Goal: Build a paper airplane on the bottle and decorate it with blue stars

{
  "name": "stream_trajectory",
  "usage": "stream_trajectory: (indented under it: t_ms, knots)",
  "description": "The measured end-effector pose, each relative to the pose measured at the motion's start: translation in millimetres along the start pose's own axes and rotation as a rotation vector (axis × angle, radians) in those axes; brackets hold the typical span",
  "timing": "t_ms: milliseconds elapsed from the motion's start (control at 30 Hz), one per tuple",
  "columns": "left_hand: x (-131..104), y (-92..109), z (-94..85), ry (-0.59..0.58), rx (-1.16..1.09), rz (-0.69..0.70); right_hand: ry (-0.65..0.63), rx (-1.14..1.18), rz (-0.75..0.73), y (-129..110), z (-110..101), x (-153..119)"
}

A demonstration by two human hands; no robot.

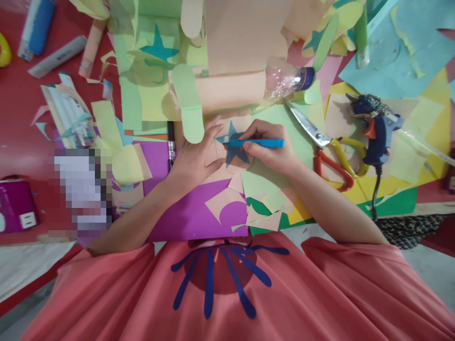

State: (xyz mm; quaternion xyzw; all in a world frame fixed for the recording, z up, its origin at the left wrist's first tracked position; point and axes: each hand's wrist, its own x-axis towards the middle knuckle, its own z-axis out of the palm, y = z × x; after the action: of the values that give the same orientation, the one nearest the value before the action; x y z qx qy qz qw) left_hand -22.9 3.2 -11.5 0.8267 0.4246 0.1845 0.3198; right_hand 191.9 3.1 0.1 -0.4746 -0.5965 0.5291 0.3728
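Observation:
My right hand grips a bright blue marker, its tip over a dark blue star on a piece of peach paper. Spread out beside the star, my left hand lies with its fingertips on the peach paper. Just beyond the hands rests a clear plastic bottle wrapped in peach paper, with a purple cap. A rounded light green paper strip hangs from the wrap, close to my left fingers. Whether the star is drawn or a cutout, I cannot tell.
Scissors with red and yellow handles lie open at right, beside a blue glue gun with a black cable. Markers and paper scraps cover the left. Purple paper lies nearest me. Green paper with teal stars lies beyond.

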Motion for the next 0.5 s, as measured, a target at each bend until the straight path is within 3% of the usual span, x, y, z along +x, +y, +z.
stream_trajectory:
  t_ms: [300, 500]
  knots:
    - [-1.0, 0.1, -0.4, 0.003, -0.033, 0.01, 0.101, 0.025, -0.005, 3.0, 1.6, -0.3]
    - [-0.8, 0.7, -0.7, 0.004, -0.034, 0.002, 0.074, 0.032, 0.022, 1.6, 0.4, -0.4]
